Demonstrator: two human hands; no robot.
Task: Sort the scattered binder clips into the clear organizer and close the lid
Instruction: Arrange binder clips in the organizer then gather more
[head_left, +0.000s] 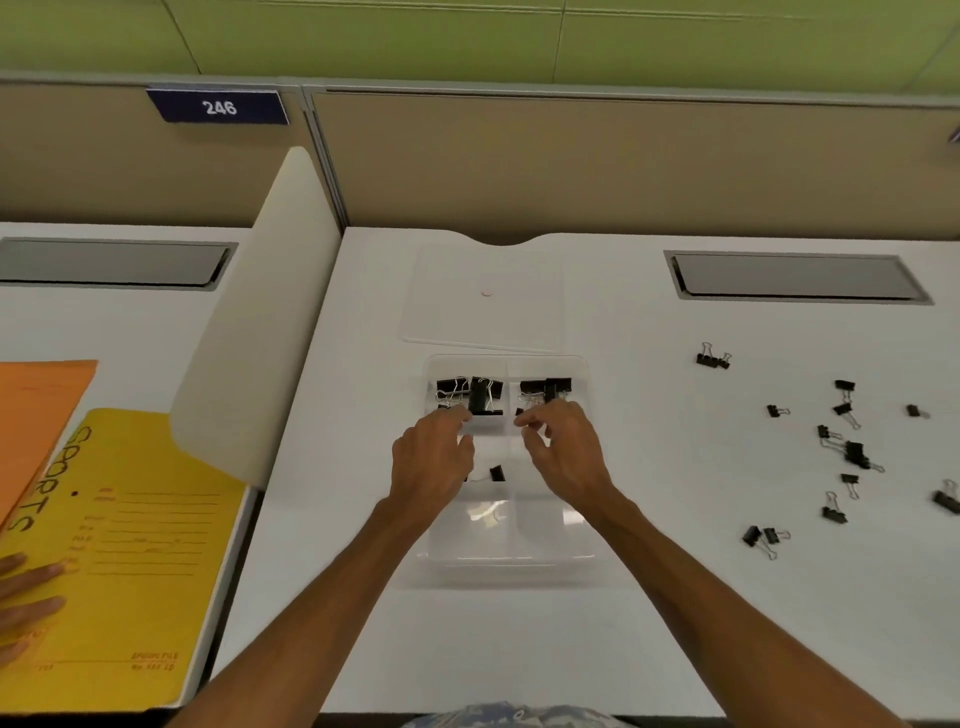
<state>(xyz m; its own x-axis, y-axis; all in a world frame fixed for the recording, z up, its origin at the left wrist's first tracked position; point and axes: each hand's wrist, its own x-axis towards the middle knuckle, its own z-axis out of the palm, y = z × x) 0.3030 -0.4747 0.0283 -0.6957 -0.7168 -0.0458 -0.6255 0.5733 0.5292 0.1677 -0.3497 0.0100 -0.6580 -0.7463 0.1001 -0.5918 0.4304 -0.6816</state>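
Observation:
The clear organizer (511, 558) sits at the desk's middle, and its lid (483, 296) lies flat just behind it. Black binder clips fill the far-left compartment (470, 396) and the far-right compartment (545, 388). One small clip (497, 473) lies in a middle compartment. My left hand (431, 460) hovers over the left side with its fingers spread and nothing visible in it. My right hand (566, 452) is curled over the right side. A dark speck shows at its fingertips, and I cannot tell if it is held. Several loose clips (854, 453) lie scattered to the right.
A curved white divider (260, 332) separates the desk from the neighbouring desk on the left. There a yellow folder (140, 545) and an orange one (36, 415) lie, with another person's hand (23, 597) on them. A grey cable hatch (795, 275) is at the back right.

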